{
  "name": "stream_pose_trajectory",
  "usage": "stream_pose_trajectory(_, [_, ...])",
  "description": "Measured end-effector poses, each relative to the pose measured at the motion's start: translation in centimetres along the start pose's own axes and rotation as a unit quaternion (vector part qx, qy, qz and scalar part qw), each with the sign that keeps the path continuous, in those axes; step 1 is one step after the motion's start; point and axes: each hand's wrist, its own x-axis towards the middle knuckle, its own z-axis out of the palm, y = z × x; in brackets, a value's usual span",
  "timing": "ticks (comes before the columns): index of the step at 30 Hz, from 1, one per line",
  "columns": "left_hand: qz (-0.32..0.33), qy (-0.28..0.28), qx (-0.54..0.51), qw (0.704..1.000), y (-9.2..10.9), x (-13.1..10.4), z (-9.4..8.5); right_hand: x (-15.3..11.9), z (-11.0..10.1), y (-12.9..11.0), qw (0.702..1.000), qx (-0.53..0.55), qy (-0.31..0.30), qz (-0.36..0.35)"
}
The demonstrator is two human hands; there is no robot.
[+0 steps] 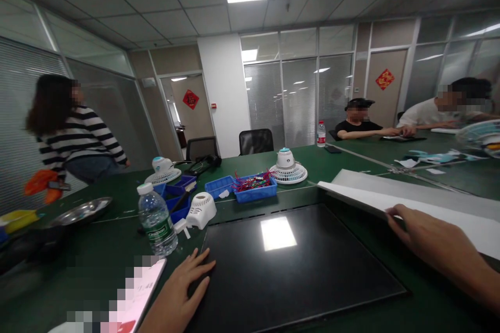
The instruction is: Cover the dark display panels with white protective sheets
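A flat black glossy panel (297, 281) lies on the green table, with a ceiling light reflected in it. My left hand (182, 289) rests at its left edge, fingers spread and holding nothing. At the right, my right hand (424, 231) pinches the edge of a large white sheet (394, 203), which is tilted up off the table beside the panel. A phone with a pink screen (142, 291) lies left of my left hand. Behind it stands a clear water bottle (157, 221) with a green label.
Behind the panel are a blue bin of red wires (255, 192), a white fan (288, 169), a white plastic housing (201, 210) and a second fan (163, 173). A metal tray (84, 210) sits left. Two people sit at the far right; another stands left.
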Motion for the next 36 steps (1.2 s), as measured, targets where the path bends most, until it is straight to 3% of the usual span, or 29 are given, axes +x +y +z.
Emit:
stream_pose_trajectory(2, [-0.010, 0.000, -0.016, 1.000, 0.0, 0.0, -0.1, 0.5, -0.6, -3.0, 1.000, 0.015, -0.017, -0.006])
stream_pose_trajectory(4, [-0.015, 0.005, -0.035, 0.999, 0.1, 0.0, -0.1, 0.7, -1.4, -6.5, 0.995, 0.068, -0.046, -0.057])
stream_pose_trajectory(9, [-0.012, 0.019, -0.063, 0.998, 0.1, -0.2, -0.1, 1.6, -5.2, -14.3, 0.951, 0.223, -0.113, -0.184])
stream_pose_trajectory(11, [-0.003, 0.012, -0.061, 0.998, 0.2, -0.3, 0.0, 2.2, -7.1, -16.1, 0.928, 0.275, -0.132, -0.214])
stream_pose_trajectory(14, [0.004, -0.019, -0.043, 0.999, 0.3, -0.4, 0.1, 2.6, -8.8, -17.0, 0.890, 0.354, -0.179, -0.225])
stream_pose_trajectory(16, [0.008, -0.043, -0.024, 0.999, 0.2, -0.3, 0.4, 2.4, -8.1, -16.2, 0.880, 0.375, -0.208, -0.204])
stream_pose_trajectory(19, [0.012, -0.045, -0.015, 0.999, -0.1, -0.2, 0.9, 1.5, -4.1, -12.6, 0.919, 0.307, -0.217, -0.116])
stream_pose_trajectory(22, [-0.004, -0.022, -0.025, 0.999, -0.3, 0.2, 1.2, 0.2, 1.4, -6.2, 0.962, 0.193, -0.191, 0.000])
stream_pose_trajectory(24, [-0.023, -0.018, -0.030, 0.999, -0.2, 0.5, 1.0, -1.0, 4.2, -1.2, 0.973, 0.123, -0.185, 0.056])
stream_pose_trajectory(26, [-0.047, -0.020, -0.035, 0.998, -0.1, 0.7, 0.7, -2.2, 5.7, 3.2, 0.961, 0.076, -0.233, 0.132])
stream_pose_trajectory(28, [-0.068, -0.021, -0.039, 0.997, 0.0, 1.0, 0.3, -3.0, 6.0, 6.2, 0.928, 0.074, -0.304, 0.203])
stream_pose_trajectory(31, [-0.076, -0.028, -0.047, 0.996, 0.0, 1.1, 0.1, -3.1, 5.1, 7.7, 0.896, 0.076, -0.369, 0.234])
stream_pose_trajectory(36, [-0.052, -0.028, -0.048, 0.997, -0.3, 0.8, 0.4, -2.1, 4.0, 6.0, 0.905, 0.046, -0.374, 0.195])
